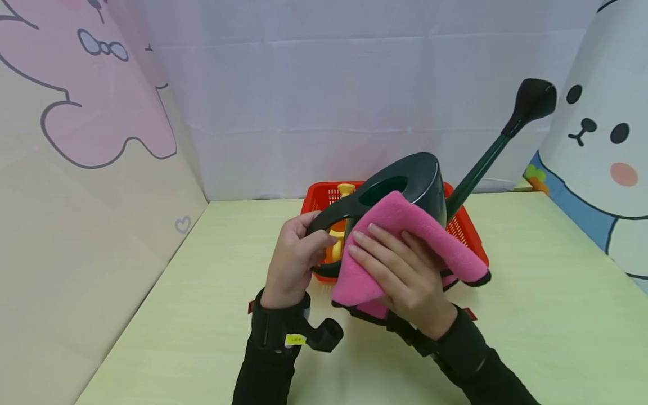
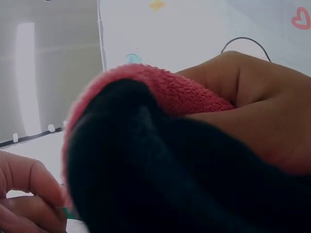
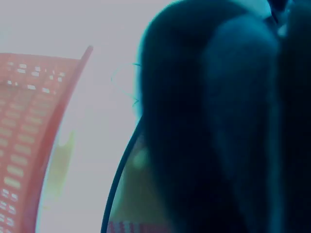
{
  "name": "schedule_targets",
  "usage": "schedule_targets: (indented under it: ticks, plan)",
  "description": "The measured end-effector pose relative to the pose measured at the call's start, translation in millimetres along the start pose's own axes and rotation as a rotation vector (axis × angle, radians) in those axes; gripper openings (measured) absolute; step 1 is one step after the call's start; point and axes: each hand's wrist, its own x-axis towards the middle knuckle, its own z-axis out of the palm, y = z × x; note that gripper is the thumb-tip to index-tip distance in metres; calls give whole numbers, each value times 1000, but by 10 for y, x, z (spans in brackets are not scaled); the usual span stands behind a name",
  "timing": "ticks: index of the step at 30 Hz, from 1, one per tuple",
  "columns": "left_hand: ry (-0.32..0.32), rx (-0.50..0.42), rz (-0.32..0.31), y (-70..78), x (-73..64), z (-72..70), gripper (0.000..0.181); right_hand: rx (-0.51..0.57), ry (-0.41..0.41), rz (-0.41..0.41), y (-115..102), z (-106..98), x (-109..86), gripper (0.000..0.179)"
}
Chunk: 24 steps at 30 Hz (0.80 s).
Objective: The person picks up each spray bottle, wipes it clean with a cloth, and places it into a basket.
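A dark green watering can [image 1: 427, 174] is held tilted above a red basket in the head view, its long spout [image 1: 478, 169] pointing up to the right and ending in a black head [image 1: 536, 98]. The left hand [image 1: 293, 261] grips the can's looped handle [image 1: 336, 211]. With fingers spread over a pink cloth [image 1: 356, 275], the right hand [image 1: 405, 270] holds it against the can's body. The cloth has a dark edge and hides the can's lower part. In the left wrist view, pink cloth [image 2: 180, 92] shows bunched in a hand; a large dark shape blocks much of that view.
The red perforated basket [image 1: 471, 239] stands on the pale table [image 1: 547, 315] behind the can, with yellow plastic pieces [image 1: 346, 189] in it. Its side [image 3: 29, 141] also appears in the right wrist view. White and printed curtains border the table.
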Motion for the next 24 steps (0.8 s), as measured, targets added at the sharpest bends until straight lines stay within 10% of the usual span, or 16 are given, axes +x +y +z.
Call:
schedule_targets:
  ticks: [11, 17, 24]
  plan:
    - [10, -59, -3, 9, -7, -21, 11, 240, 428, 518, 320, -60, -8, 36]
    - [12, -101, 24, 43, -15, -107, 13, 373, 432, 769, 514, -118, -80, 41]
    - [37, -142, 78, 43, 25, -164, 12, 412, 400, 873, 585, -121, -171, 37]
